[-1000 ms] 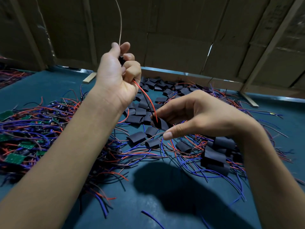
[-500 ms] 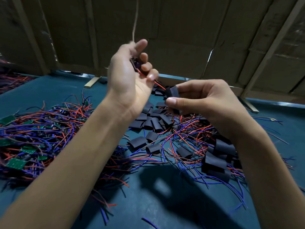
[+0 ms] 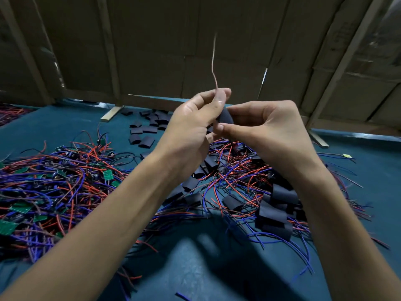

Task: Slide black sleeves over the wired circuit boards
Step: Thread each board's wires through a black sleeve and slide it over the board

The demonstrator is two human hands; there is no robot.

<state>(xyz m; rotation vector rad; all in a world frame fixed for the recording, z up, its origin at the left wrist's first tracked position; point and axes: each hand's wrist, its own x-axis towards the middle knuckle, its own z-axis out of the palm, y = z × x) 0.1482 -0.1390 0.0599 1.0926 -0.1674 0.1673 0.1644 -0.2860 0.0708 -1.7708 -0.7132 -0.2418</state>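
My left hand (image 3: 195, 122) is raised above the table and pinches a wired circuit board; the board itself is hidden in the fingers, and one thin wire (image 3: 213, 64) stands straight up from them. My right hand (image 3: 269, 129) meets it from the right, thumb and fingers closed on a black sleeve (image 3: 225, 117) that sits right against the left fingertips. I cannot tell how far the sleeve is over the board.
On the teal table (image 3: 65, 127) a tangle of red and blue wired green boards (image 3: 54, 187) fills the left. Loose black sleeves (image 3: 147, 131) lie at the back, more sleeves (image 3: 275, 211) under my right forearm. A cardboard wall (image 3: 152, 51) closes the rear.
My right hand lifted a sleeve from the pile up to my left hand. The two hands closed together, and the view shifted so both sit nearer the middle.
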